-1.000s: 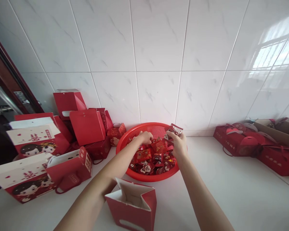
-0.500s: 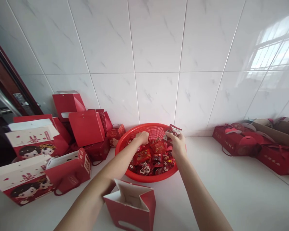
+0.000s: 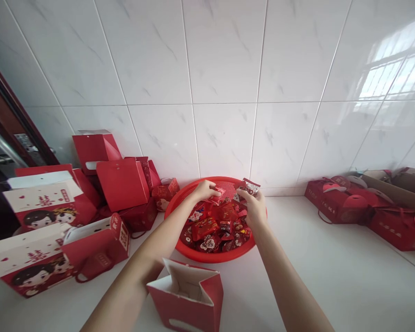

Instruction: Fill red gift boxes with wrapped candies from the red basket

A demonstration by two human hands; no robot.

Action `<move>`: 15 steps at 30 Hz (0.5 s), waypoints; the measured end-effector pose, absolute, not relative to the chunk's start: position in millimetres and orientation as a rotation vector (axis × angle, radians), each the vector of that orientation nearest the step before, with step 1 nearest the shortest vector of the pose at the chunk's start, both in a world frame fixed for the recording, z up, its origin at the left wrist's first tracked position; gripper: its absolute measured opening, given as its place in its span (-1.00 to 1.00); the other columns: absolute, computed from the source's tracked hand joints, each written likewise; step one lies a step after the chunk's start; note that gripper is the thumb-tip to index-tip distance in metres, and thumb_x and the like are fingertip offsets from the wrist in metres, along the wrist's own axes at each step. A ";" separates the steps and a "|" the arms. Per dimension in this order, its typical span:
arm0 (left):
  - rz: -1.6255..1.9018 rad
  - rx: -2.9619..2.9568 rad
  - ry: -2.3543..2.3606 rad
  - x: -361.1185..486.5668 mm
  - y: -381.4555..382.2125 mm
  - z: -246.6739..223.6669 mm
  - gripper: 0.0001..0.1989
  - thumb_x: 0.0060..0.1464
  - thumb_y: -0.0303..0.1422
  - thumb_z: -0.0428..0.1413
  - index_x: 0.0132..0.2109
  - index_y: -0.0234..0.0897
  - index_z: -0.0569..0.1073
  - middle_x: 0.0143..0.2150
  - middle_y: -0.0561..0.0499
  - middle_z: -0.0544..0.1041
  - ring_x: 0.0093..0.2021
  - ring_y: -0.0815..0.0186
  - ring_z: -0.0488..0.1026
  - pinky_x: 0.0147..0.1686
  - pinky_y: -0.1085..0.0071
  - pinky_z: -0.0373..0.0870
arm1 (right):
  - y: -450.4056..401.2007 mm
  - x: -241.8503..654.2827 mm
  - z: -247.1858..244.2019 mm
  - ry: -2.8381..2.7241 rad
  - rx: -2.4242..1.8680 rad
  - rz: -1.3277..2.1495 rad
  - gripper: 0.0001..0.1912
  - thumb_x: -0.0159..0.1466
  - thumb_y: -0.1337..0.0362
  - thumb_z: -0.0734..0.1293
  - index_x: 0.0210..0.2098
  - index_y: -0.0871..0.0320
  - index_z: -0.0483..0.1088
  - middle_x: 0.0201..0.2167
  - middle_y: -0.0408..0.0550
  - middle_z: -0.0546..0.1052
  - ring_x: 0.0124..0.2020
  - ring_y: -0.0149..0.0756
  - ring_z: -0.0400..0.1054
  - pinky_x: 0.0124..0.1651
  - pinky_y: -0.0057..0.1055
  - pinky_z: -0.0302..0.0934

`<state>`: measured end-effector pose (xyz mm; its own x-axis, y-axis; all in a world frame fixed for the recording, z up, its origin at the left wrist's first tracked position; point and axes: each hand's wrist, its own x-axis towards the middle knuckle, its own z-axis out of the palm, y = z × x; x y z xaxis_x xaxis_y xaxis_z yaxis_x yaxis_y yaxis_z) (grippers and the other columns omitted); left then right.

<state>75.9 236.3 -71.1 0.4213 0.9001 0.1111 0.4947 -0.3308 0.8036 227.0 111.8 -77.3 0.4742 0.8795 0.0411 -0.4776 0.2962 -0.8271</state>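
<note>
A red plastic basket [image 3: 180, 251] holds several wrapped candies [image 3: 207, 226] in red packets. Over its back left part, my left hand [image 3: 204, 191] pinches a small red candy packet [image 3: 218, 194]. My right hand [image 3: 256, 207] is above the basket's right side, closed on a white and dark red candy packet [image 3: 251, 185]. In front of the basket, between my forearms, a red paper gift box [image 3: 190, 306] stands with its top open. Its visible inside is white.
Several red gift boxes [image 3: 122, 184] are piled at the left, beside boxes with cartoon figures [image 3: 38, 272]. Closed red boxes [image 3: 339, 203] and an open brown carton [image 3: 387, 186] stand at the right. A white tiled wall [image 3: 224, 138] rises behind the counter [image 3: 290, 258].
My left hand has lifted slightly out of the candies, and a red packet now shows in its fingers. My right hand stays nearly still with its packet.
</note>
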 end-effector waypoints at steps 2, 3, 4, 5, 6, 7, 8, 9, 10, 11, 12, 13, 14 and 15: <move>0.824 1.948 1.099 78.0 240.6 -70.5 -0.74 -0.25 -0.23 0.37 -0.51 -0.29 0.48 -0.45 -0.01 0.56 -0.33 0.19 0.50 -0.25 0.29 0.39 | 112.9 227.5 -78.5 -0.557 -0.851 0.966 -0.68 -0.14 0.30 0.53 -0.38 0.15 0.45 -0.54 -0.20 0.57 -0.51 -0.32 0.44 -0.46 -0.41 0.36; 0.857 1.931 1.052 77.2 239.9 -70.9 -0.72 -0.24 -0.21 0.37 -0.46 -0.30 0.51 -0.40 -0.02 0.59 -0.30 0.19 0.51 -0.22 0.29 0.40 | 113.1 227.6 -78.8 -0.559 -0.849 0.967 -0.68 -0.14 0.30 0.54 -0.38 0.14 0.45 -0.53 -0.19 0.58 -0.50 -0.30 0.46 -0.45 -0.40 0.37; 0.880 1.913 1.006 76.1 238.4 -71.3 -0.69 -0.23 -0.18 0.37 -0.40 -0.31 0.54 -0.34 -0.04 0.61 -0.27 0.19 0.52 -0.20 0.28 0.42 | 113.2 227.7 -78.9 -0.563 -0.848 0.969 -0.68 -0.13 0.30 0.54 -0.38 0.15 0.46 -0.52 -0.18 0.59 -0.49 -0.29 0.47 -0.44 -0.40 0.38; 0.896 1.895 0.963 75.1 236.4 -71.4 -0.67 -0.21 -0.16 0.37 -0.35 -0.31 0.56 -0.29 -0.06 0.63 -0.26 0.19 0.53 -0.19 0.27 0.43 | 113.1 227.8 -78.7 -0.570 -0.849 0.972 -0.68 -0.13 0.29 0.55 -0.37 0.15 0.47 -0.52 -0.17 0.59 -0.49 -0.28 0.48 -0.43 -0.39 0.39; 0.905 1.878 0.925 74.6 234.4 -71.0 -0.64 -0.19 -0.15 0.36 -0.30 -0.31 0.57 -0.25 -0.08 0.64 -0.24 0.18 0.55 -0.18 0.26 0.45 | 112.9 227.8 -78.4 -0.578 -0.850 0.977 -0.68 -0.13 0.28 0.55 -0.38 0.15 0.47 -0.52 -0.17 0.59 -0.49 -0.28 0.48 -0.43 -0.39 0.40; 0.910 1.861 0.884 74.4 232.5 -69.9 -0.63 -0.18 -0.15 0.36 -0.26 -0.31 0.58 -0.22 -0.09 0.65 -0.23 0.18 0.56 -0.16 0.24 0.46 | 112.9 227.8 -78.1 -0.584 -0.850 0.980 -0.68 -0.13 0.27 0.56 -0.38 0.16 0.48 -0.52 -0.16 0.59 -0.50 -0.29 0.48 -0.43 -0.39 0.40; 0.920 1.844 0.839 74.6 230.6 -68.1 -0.62 -0.17 -0.16 0.35 -0.23 -0.31 0.58 -0.20 -0.10 0.66 -0.21 0.17 0.57 -0.12 0.20 0.48 | 113.0 227.8 -77.9 -0.589 -0.846 0.987 -0.68 -0.13 0.26 0.56 -0.39 0.17 0.48 -0.52 -0.16 0.59 -0.50 -0.29 0.47 -0.44 -0.39 0.40; 0.936 1.830 0.791 74.9 228.5 -65.5 -0.64 -0.17 -0.18 0.36 -0.23 -0.31 0.59 -0.19 -0.11 0.66 -0.17 0.15 0.58 -0.06 0.16 0.47 | 113.3 227.9 -78.0 -0.590 -0.840 0.995 -0.67 -0.13 0.25 0.57 -0.39 0.17 0.48 -0.53 -0.15 0.59 -0.51 -0.29 0.47 -0.45 -0.39 0.40; 0.962 1.822 0.745 75.2 226.1 -62.2 -0.67 -0.19 -0.21 0.36 -0.25 -0.31 0.60 -0.17 -0.12 0.67 -0.10 0.12 0.58 0.03 0.11 0.45 | 113.9 228.1 -78.5 -0.590 -0.833 1.002 -0.67 -0.14 0.24 0.57 -0.39 0.18 0.49 -0.53 -0.14 0.59 -0.52 -0.30 0.46 -0.46 -0.39 0.41; 0.989 1.821 0.702 75.5 222.9 -58.5 -0.70 -0.19 -0.25 0.36 -0.28 -0.31 0.61 -0.14 -0.13 0.67 -0.02 0.08 0.57 0.12 0.07 0.40 | 114.7 228.5 -79.3 -0.589 -0.826 1.006 -0.67 -0.14 0.23 0.57 -0.40 0.18 0.49 -0.53 -0.14 0.59 -0.53 -0.30 0.46 -0.46 -0.38 0.41; 1.014 1.827 0.667 75.7 219.1 -54.4 -0.74 -0.19 -0.27 0.36 -0.30 -0.31 0.62 -0.10 -0.15 0.67 0.06 0.04 0.54 0.19 0.03 0.33 | 115.7 229.1 -80.4 -0.590 -0.820 1.008 -0.67 -0.14 0.23 0.58 -0.41 0.18 0.49 -0.53 -0.14 0.59 -0.53 -0.31 0.45 -0.46 -0.39 0.42; 1.035 1.842 0.645 75.9 214.4 -50.4 -0.77 -0.18 -0.28 0.35 -0.32 -0.31 0.63 -0.04 -0.17 0.65 0.13 0.00 0.49 0.24 0.01 0.28 | 116.8 229.8 -81.6 -0.594 -0.816 1.007 -0.67 -0.15 0.23 0.59 -0.41 0.18 0.49 -0.53 -0.14 0.59 -0.54 -0.32 0.45 -0.46 -0.39 0.42; 1.051 1.861 0.634 76.0 209.0 -46.8 -0.78 -0.14 -0.27 0.34 -0.32 -0.30 0.65 0.02 -0.19 0.63 0.20 -0.03 0.44 0.27 0.00 0.25 | 117.9 230.6 -82.9 -0.603 -0.812 1.007 -0.67 -0.15 0.23 0.59 -0.42 0.19 0.50 -0.54 -0.15 0.59 -0.54 -0.33 0.45 -0.45 -0.39 0.43; 1.068 1.880 0.627 76.1 203.0 -43.9 -0.79 -0.11 -0.26 0.34 -0.33 -0.30 0.65 0.07 -0.21 0.61 0.25 -0.05 0.40 0.28 -0.01 0.24 | 118.8 231.3 -83.9 -0.616 -0.808 1.009 -0.67 -0.15 0.24 0.60 -0.42 0.19 0.50 -0.54 -0.15 0.58 -0.55 -0.33 0.45 -0.45 -0.39 0.43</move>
<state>76.1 203.0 -43.9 0.5067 0.7476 0.4293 0.0104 -0.5033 0.8641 231.3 118.8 -83.9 0.4127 0.9070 0.0836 -0.4885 0.2979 -0.8201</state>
